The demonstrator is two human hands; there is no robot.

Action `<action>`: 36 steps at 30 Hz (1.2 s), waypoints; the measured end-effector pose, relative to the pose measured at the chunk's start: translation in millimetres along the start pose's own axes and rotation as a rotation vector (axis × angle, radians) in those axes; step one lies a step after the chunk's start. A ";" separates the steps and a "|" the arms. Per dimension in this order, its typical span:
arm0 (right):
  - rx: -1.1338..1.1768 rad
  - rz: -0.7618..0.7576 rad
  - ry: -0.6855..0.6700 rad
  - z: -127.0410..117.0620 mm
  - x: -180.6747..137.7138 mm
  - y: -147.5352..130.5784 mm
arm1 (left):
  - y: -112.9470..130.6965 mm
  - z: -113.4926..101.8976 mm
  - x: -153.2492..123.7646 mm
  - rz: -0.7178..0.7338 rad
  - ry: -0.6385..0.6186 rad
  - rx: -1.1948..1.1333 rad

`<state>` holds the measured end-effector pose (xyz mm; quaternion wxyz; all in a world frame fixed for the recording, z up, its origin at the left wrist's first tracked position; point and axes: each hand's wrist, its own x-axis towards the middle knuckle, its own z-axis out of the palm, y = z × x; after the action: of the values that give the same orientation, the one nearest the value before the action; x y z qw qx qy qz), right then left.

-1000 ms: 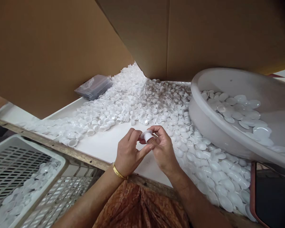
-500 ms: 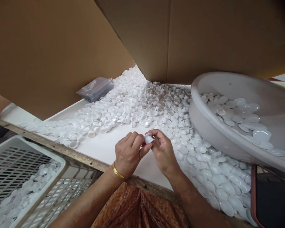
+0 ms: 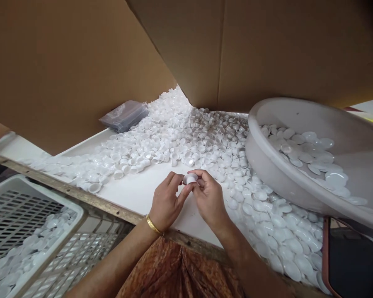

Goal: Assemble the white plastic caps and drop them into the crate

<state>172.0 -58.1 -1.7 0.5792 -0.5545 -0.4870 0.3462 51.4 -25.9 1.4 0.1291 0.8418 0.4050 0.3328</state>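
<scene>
My left hand and my right hand meet above the near part of the white table. Between their fingertips they pinch one small white plastic cap. A gold bangle circles my left wrist. Behind my hands a heap of small white cup-shaped caps spreads across the table. Flat white lids lie scattered to the right of my right hand.
A tilted white basin holding flat lids rests at the right. A white slotted crate with lids stands at lower left. Brown cardboard walls enclose the back. A clear plastic bag lies at the far left; a dark phone sits at lower right.
The cap between my fingers has turned and been pressed closer together; both hands stay in nearly the same spot over the table.
</scene>
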 end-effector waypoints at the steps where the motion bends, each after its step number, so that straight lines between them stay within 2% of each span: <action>1: -0.081 -0.063 0.017 0.8 -1.1 0.8 | -0.9 -2.4 -1.7 -0.019 -0.017 -0.052; 5: -0.285 -0.307 0.034 3.1 -4.6 3.7 | -3.7 -8.7 -5.9 -0.025 -0.010 -0.143; 8: -0.328 -0.379 0.025 3.2 -4.7 3.8 | -5.4 -9.0 -5.8 -0.007 -0.001 -0.128; 14: -0.356 -0.334 0.001 3.4 -5.5 -2.1 | -12.0 -10.3 -1.7 0.141 0.012 -0.036; 18: -0.346 -0.289 -0.022 5.2 -8.4 -3.4 | -11.5 -13.0 5.2 0.256 0.028 0.154; 21: -0.314 -0.236 -0.020 5.3 -9.4 -3.2 | -7.9 -11.8 9.6 0.277 0.042 0.222; 27: -0.267 -0.121 -0.049 7.3 -6.3 -0.7 | -6.6 -1.8 3.7 0.137 0.022 0.211; 30: -0.144 -0.017 -0.167 9.6 -7.0 -0.7 | -8.3 -3.6 -3.3 0.038 -0.019 0.148; 32: -0.007 0.044 -0.339 9.5 -9.5 -2.9 | -13.7 -13.2 -7.8 -0.031 -0.024 0.095; 34: 0.096 0.062 -0.522 7.7 -12.0 -6.0 | -27.2 -32.6 -13.1 -0.114 0.004 0.078; 36: 0.086 0.060 -0.575 4.3 -12.0 -7.5 | -49.6 -63.2 -21.9 -0.233 0.045 0.136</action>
<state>163.4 -69.2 3.0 0.4298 -0.4225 -0.5996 0.5265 -30.1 -14.3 14.4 0.1004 0.7881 0.5245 0.3063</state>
